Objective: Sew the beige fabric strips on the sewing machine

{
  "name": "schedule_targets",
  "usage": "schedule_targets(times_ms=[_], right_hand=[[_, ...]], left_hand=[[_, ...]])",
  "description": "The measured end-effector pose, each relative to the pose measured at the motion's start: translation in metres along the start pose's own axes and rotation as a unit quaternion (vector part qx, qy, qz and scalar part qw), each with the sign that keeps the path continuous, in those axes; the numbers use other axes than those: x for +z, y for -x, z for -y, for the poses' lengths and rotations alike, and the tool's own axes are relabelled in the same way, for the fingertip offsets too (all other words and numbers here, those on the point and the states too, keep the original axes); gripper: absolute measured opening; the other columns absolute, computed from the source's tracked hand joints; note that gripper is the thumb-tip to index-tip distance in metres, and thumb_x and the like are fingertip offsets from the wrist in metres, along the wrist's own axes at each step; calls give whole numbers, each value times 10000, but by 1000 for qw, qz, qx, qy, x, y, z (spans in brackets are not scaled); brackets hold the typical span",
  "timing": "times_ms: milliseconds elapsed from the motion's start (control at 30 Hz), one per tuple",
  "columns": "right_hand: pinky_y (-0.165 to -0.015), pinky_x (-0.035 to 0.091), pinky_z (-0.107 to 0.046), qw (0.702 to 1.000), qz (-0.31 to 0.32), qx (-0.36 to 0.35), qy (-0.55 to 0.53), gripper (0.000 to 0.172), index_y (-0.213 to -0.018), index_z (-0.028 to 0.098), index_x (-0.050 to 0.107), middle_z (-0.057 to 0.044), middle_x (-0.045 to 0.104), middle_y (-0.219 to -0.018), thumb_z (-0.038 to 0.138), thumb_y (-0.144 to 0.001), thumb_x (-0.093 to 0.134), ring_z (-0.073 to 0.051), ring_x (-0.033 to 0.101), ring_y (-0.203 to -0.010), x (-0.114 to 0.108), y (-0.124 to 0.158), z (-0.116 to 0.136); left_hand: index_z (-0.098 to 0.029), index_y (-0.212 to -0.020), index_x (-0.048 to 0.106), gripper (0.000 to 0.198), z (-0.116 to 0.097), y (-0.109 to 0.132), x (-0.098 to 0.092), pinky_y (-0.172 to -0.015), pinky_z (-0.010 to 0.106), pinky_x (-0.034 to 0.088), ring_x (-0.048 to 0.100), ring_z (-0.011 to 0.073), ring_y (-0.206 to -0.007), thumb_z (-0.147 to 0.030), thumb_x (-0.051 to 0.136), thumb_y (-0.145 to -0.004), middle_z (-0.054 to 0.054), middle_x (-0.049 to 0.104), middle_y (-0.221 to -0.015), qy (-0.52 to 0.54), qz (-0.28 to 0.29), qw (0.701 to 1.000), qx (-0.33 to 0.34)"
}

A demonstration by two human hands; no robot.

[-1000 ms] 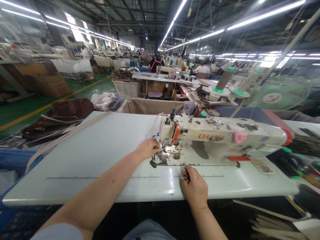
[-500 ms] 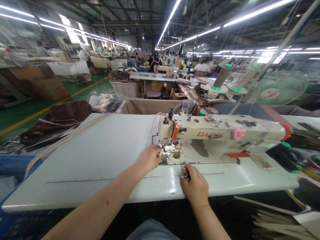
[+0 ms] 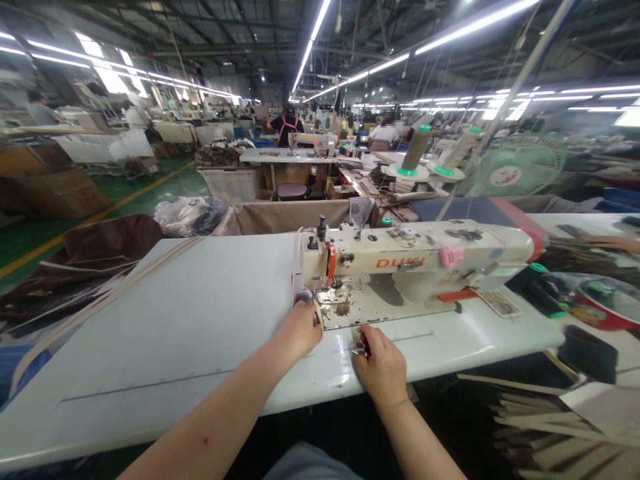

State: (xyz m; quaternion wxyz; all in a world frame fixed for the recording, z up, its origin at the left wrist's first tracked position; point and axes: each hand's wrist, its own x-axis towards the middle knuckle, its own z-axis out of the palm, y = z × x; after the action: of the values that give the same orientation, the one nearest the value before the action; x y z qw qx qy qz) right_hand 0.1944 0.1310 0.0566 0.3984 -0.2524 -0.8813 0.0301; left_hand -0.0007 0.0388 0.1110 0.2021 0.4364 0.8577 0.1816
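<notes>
My left hand [image 3: 300,331] is closed just left of the needle plate, its fingers pinching a narrow beige strip [image 3: 295,267]. The strip runs up along the left end of the sewing machine [image 3: 415,250], and a short end shows past my fingers. My right hand [image 3: 384,363] rests at the table's front, right of the left one. It is curled round thread snips [image 3: 358,351], whose slim metal tips point left; the rest is hidden in the palm. The presser foot area [image 3: 330,295] lies between and beyond my hands, with no material seen under it.
Long beige strips [image 3: 135,280] trail across the left of the white table [image 3: 200,320]. Thread cones [image 3: 416,150] and a green fan [image 3: 520,167] stand behind the machine. Cut strips [image 3: 545,433] lie at lower right. Other people work farther back.
My left hand has drawn slightly toward me, away from the needle plate, and more of the strip shows. My right hand stays near the table's front edge. The view has swung right.
</notes>
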Motion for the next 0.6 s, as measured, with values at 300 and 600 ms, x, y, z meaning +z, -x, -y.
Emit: schedule_targets(times_ms=[300, 600], right_hand=[[-728, 453, -300, 998, 29, 52, -30, 388, -1061, 210, 633, -43, 672, -848, 71, -721, 504, -207, 611, -779, 3, 7, 4], [-714, 504, -243, 996, 15, 83, -40, 349, -1083, 246, 628, 20, 719, -869, 170, -744, 588, -155, 655, -755, 8, 11, 2]], left_hand=[[-142, -1315, 565, 526, 1, 39, 17, -1043, 388, 511, 654, 293, -1156, -261, 783, -850, 136, 590, -1314, -118, 11, 989, 91], [-231, -932, 585, 298, 62, 4, 70, -918, 440, 556, 673, 304, -1005, -451, 398, -1003, 120, 669, -1065, -154, -129, 929, 312]])
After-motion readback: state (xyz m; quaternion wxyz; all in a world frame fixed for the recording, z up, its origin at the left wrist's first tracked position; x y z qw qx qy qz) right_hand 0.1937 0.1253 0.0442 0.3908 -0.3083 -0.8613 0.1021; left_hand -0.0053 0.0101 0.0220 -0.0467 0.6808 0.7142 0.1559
